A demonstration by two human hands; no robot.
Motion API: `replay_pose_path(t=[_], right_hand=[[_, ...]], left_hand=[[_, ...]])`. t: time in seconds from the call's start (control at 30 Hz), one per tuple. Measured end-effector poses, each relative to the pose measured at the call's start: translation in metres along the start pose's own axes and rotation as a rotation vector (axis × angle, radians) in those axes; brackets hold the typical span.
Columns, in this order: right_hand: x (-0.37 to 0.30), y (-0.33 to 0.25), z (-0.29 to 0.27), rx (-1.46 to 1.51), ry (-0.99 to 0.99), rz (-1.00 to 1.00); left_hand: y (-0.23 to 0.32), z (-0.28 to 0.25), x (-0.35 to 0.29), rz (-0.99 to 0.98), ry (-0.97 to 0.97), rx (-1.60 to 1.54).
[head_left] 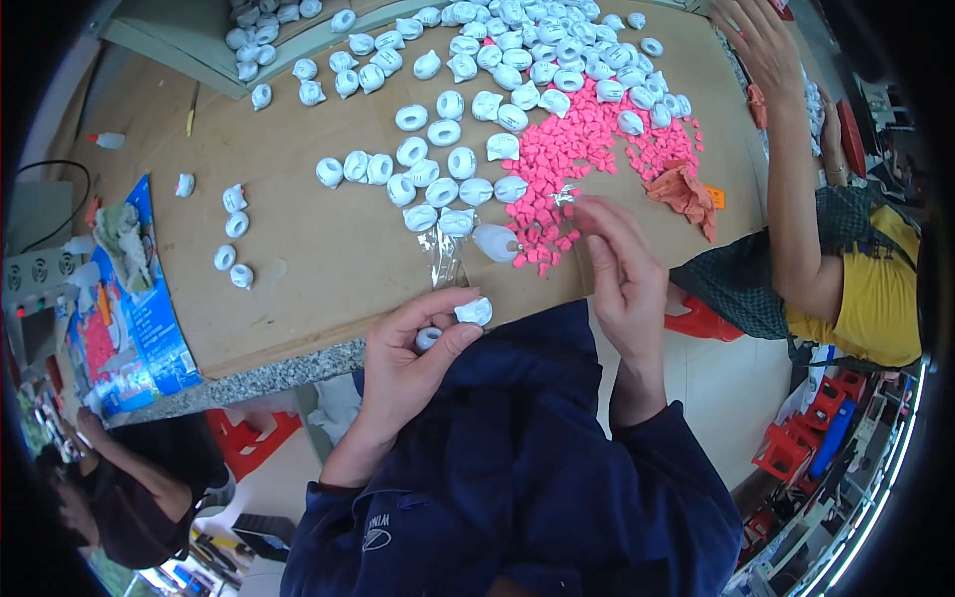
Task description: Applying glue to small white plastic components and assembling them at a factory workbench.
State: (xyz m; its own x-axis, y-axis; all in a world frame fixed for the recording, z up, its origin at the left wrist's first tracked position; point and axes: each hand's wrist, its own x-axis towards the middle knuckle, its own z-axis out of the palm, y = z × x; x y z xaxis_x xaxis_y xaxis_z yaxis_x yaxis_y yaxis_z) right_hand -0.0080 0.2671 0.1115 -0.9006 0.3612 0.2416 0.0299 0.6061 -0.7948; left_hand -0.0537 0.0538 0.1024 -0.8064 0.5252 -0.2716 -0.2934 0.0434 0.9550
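Observation:
My left hand is closed at the table's near edge. Between its thumb and fingers is a small white rounded piece with pointed corners, and a second white ring-like piece sits in the curl of the palm. My right hand hovers beside the pink heap, thumb and fingers apart, with nothing visible in it. Left of it lies a translucent squeeze bottle, nozzle toward small pink pieces. Clear plastic bags lie next to the bottle. Many similar white pieces spread over the brown tabletop.
An open box at the back left holds more white pieces. A blue sheet with a cloth lies left. A crumpled orange-red wrapper is to the right. Another person's arm reaches in at the right; someone else sits lower left.

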Motion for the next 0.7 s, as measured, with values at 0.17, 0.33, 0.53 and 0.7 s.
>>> replay_pose_path(t=[0.17,0.33,0.53,0.7], right_hand=[[-0.015,0.003,-0.016,-0.02,-0.083,0.109],[-0.008,0.005,0.0,-0.109,-0.065,-0.029],[0.0,-0.004,0.0,-0.203,-0.157,-0.073],[-0.002,-0.003,0.002,-0.125,-0.06,-0.148]], left_hand=[[0.001,0.001,0.0,0.011,-0.004,0.003],[0.001,-0.001,-0.002,-0.026,-0.022,0.067],[0.003,0.002,-0.001,-0.023,-0.017,0.06],[0.002,0.01,0.001,0.044,0.044,-0.005]])
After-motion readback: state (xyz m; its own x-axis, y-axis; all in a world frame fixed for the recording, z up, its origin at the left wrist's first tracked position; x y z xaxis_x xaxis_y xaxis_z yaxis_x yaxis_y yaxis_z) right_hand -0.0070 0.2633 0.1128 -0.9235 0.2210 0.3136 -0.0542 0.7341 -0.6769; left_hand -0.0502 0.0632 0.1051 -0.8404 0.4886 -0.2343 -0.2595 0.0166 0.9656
